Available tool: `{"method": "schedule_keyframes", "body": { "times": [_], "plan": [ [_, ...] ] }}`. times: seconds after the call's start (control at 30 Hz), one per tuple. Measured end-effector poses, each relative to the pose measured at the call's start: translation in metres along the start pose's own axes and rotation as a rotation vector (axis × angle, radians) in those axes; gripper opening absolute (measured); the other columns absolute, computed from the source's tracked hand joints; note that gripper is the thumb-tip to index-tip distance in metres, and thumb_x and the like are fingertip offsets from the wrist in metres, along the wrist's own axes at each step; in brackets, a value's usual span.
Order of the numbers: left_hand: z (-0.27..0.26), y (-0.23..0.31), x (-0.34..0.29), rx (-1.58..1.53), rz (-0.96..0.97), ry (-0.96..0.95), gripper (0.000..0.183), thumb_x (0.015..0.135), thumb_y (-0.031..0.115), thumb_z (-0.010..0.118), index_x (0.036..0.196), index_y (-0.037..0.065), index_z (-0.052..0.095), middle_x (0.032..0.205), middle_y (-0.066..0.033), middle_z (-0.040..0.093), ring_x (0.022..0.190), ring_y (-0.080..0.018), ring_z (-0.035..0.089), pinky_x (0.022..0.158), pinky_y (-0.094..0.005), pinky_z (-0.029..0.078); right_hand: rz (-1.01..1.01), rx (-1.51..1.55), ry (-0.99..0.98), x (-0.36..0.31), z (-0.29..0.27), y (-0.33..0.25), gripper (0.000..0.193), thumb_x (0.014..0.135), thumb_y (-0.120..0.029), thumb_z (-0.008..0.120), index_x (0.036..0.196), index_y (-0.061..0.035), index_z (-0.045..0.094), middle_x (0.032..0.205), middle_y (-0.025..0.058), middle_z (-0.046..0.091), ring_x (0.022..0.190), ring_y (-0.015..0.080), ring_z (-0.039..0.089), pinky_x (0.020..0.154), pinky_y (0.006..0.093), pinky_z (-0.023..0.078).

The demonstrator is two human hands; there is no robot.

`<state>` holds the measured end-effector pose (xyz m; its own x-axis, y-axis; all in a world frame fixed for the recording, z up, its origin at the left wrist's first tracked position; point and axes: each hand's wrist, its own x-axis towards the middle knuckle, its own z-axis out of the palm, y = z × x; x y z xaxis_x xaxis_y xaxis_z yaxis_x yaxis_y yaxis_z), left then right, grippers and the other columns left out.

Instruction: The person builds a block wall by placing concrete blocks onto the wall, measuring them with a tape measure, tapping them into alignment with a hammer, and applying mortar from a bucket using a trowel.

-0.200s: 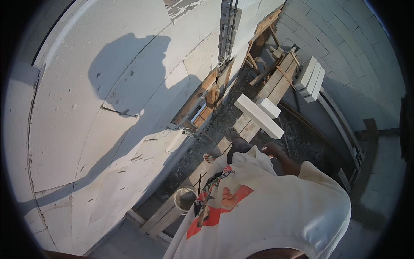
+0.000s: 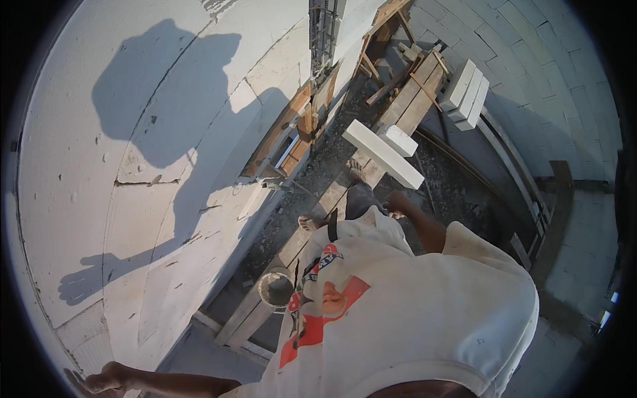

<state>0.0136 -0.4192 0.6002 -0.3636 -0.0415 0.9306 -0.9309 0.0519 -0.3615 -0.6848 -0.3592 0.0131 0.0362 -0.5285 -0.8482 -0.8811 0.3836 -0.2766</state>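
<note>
My left hand stretches out at the lower left, close to the white block wall. Its fingers are extended and it holds nothing; I cannot tell whether it touches the wall. Beside my thigh hangs my right hand, its fingers loosely bent and apart, with nothing visible in them. Ahead of my feet a long white block lies across the plank walkway, with a shorter white block just behind it. A bucket of grey material stands on the planks to my left.
Three white blocks are grouped farther off at the right. Loose wooden boards lie at the walkway's far end. A wood-framed opening and a steel rebar column interrupt the left wall. Another block wall rises at the right.
My left arm has come into view at the lower left, and its spread-fingered shadow shows on the wall. The view has shifted slightly, and my right hand hangs as before.
</note>
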Motion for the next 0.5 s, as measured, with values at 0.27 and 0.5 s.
{"method": "schedule_keyframes", "body": {
  "times": [0.27,0.5],
  "plan": [
    [-0.029,0.378,-0.379,-0.887,-1.272,-2.244,0.081,0.091,0.041,0.076,0.15,-0.004,0.043,0.144,-0.0296,0.054,0.132,-0.0408,0.056,0.111,-0.0442,0.043,0.042,-0.067,0.1,0.055,-0.064,0.014,0.053,0.085,-0.046,0.07,0.1,0.0039,0.075,0.108,0.0275,0.073,0.103,0.0436,0.071,0.09,0.0509,0.056],
    [-0.001,0.559,-0.343,-0.86,-1.344,-3.063,0.086,0.096,0.052,0.065,0.149,-0.011,0.042,0.147,-0.0293,0.053,0.132,-0.0345,0.056,0.11,-0.0435,0.043,0.134,0.401,0.433,0.152,-0.089,0.157,0.057,0.077,-0.038,0.082,0.118,0.0013,0.07,0.105,0.025,0.074,0.102,0.0383,0.072,0.089,0.0468,0.056]
  ]
}}
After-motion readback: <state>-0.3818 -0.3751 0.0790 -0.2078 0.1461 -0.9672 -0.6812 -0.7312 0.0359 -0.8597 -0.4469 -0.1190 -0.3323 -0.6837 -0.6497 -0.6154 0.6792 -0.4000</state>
